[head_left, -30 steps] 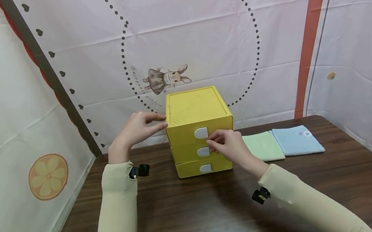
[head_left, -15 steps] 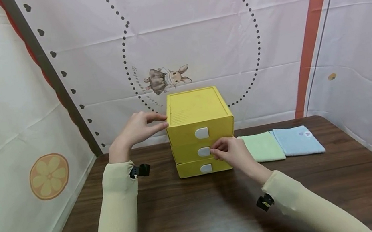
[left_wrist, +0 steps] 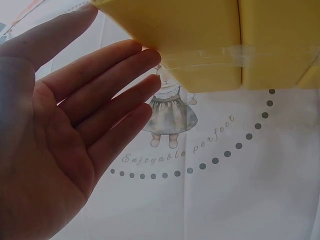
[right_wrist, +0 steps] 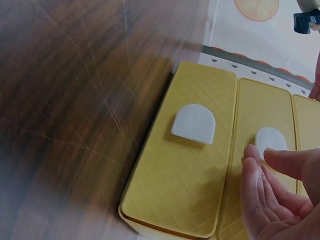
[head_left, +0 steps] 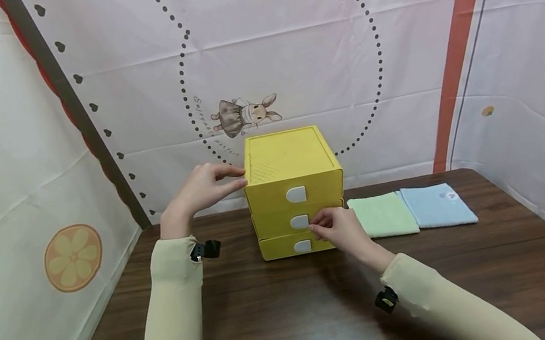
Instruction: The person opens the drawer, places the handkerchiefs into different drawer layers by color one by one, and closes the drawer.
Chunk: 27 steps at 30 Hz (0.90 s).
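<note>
A yellow drawer cabinet (head_left: 287,155) with three stacked drawers and white rounded handles stands on the table. My left hand (head_left: 200,187) reaches to its upper left edge, fingertips right at the side. In the left wrist view the left hand's fingers (left_wrist: 110,75) are extended beside the yellow wall. My right hand (head_left: 340,227) is at the middle drawer, thumb and bent fingers at the right edge of its white handle (head_left: 299,222). In the right wrist view the right hand (right_wrist: 280,195) partly covers that handle (right_wrist: 270,139); I cannot tell whether it is gripped. All drawers look closed.
To the right of the cabinet a green cloth (head_left: 384,216) and a blue cloth (head_left: 436,206) lie side by side on the brown wooden table (head_left: 274,318). Printed fabric (head_left: 279,44) hangs behind the cabinet and along both sides.
My right hand has moved down the cabinet front, from between the top and middle handles to beside the middle one. My left hand stays in place at the upper left edge.
</note>
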Tool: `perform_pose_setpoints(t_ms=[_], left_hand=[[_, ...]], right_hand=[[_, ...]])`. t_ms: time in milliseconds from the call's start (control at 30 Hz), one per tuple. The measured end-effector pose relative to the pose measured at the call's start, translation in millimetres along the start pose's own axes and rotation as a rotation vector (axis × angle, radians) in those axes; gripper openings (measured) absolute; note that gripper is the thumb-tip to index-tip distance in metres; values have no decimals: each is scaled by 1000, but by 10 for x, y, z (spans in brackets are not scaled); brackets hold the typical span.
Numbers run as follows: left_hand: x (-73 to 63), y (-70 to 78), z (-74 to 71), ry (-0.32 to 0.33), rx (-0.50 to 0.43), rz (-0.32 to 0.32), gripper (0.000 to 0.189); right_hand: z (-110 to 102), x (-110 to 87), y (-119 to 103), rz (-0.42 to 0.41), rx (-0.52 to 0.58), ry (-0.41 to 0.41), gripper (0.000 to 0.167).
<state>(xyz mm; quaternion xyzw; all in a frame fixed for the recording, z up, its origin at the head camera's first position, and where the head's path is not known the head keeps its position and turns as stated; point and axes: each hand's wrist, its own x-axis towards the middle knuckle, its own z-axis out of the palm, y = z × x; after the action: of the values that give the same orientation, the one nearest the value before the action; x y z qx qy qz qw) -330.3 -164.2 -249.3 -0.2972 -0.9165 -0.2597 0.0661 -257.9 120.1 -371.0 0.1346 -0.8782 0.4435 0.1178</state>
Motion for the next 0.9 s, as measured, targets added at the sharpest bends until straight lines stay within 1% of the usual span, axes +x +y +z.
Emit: perform_pose_setpoints(t_ms=[133,267,500,900], left_hand=[[0,12,-7,-9,-4,13,43],[5,13,-6,-14,-6,16,44],[4,16,-6,-16,-11,11,43],[7,2,-1,-14,-13,12,41]], right_hand=[[47,-3,33,-6,-22,2,11],[85,-7,60,5,-28,5,11],[126,-7,70,20,17,8,12],[168,0,101,5,76,26,11]])
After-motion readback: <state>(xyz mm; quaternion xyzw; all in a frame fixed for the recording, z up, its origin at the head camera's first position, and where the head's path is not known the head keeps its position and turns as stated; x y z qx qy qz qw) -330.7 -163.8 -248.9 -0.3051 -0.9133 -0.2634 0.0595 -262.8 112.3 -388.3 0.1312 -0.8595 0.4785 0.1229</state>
